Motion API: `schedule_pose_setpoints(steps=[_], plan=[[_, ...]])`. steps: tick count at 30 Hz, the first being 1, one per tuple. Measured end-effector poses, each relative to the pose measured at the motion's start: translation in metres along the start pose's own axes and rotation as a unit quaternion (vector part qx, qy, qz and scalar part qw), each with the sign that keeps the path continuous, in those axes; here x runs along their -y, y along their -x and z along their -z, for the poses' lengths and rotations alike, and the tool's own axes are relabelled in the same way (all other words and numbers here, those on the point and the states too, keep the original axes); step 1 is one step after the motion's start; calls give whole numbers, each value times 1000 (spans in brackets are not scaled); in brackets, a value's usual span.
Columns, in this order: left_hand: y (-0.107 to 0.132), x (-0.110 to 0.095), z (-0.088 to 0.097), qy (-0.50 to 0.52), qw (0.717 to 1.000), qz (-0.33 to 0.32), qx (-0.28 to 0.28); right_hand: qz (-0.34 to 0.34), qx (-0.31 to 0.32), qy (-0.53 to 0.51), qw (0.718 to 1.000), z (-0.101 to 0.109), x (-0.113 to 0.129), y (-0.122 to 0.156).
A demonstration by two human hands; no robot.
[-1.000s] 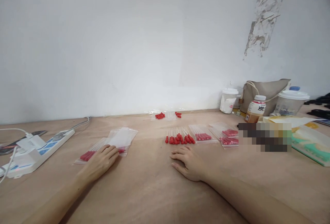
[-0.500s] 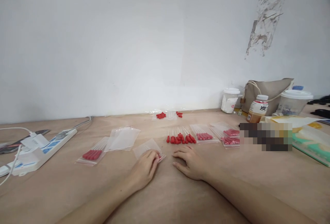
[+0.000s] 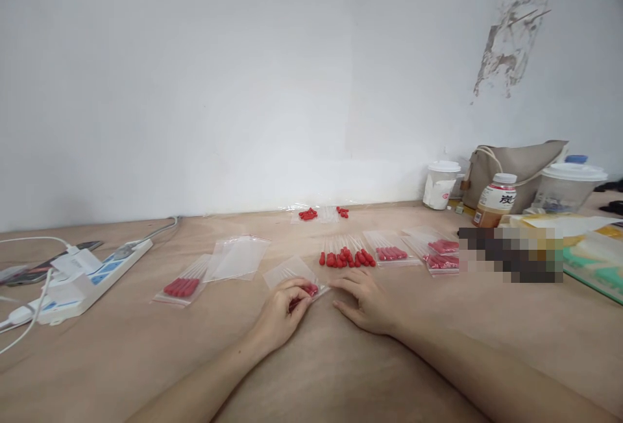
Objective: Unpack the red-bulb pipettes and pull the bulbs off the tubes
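Note:
My left hand (image 3: pixel 283 309) rests on the wooden table (image 3: pixel 311 371) with curled fingers pinching the near end of a clear zip bag (image 3: pixel 291 274) that holds red-bulbed droppers. My right hand (image 3: pixel 366 300) lies flat beside it, fingers spread, its fingertips close to the bag's right corner. A loose row of red-bulbed droppers (image 3: pixel 347 255) lies just beyond both hands. To the left lie a filled bag of droppers (image 3: pixel 184 282) and a stack of empty clear bags (image 3: pixel 237 257).
More filled dropper bags (image 3: pixel 392 249) (image 3: pixel 438 253) lie to the right. Small red bulbs (image 3: pixel 308 214) sit near the wall. A white power strip (image 3: pixel 87 275) with cables is at left. Cups (image 3: pixel 439 184), a bottle (image 3: pixel 494 200), a tan bag (image 3: pixel 516 167) and papers crowd the right.
My left hand has dragged one bag of droppers from the left pile to the middle, next to my right hand, and now pinches its end. My right hand has hardly moved.

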State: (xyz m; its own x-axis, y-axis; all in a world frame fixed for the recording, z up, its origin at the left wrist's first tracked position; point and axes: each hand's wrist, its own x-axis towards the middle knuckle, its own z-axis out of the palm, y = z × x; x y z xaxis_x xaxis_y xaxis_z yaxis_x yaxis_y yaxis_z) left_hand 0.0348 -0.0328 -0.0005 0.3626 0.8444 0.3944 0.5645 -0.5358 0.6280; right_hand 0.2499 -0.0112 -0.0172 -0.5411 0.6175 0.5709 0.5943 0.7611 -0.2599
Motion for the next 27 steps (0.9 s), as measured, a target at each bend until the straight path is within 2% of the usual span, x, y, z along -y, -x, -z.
schedule_pose_setpoints(steps=[5, 9, 15, 20, 24, 27], plan=[[-7, 10, -6, 56, 995, 77, -27, 55, -14, 0, 998, -3, 1, -5], [-7, 12, -6, 115, 988, 104, -30, 94, -35, 14, 995, -11, 0, -14], [-5, 12, -4, 118, 988, 97, -29, 102, -72, 53, 991, -20, -2, -25], [-5, 11, -6, 77, 992, 78, -55, 182, -123, 100, 970, -23, -1, -30], [-7, 6, -9, 18, 997, 46, -52, 203, -155, 104, 961, -23, 0, -31], [-8, 5, -11, 7, 998, 37, -46, 214, -152, 99, 960, -22, 2, -31]])
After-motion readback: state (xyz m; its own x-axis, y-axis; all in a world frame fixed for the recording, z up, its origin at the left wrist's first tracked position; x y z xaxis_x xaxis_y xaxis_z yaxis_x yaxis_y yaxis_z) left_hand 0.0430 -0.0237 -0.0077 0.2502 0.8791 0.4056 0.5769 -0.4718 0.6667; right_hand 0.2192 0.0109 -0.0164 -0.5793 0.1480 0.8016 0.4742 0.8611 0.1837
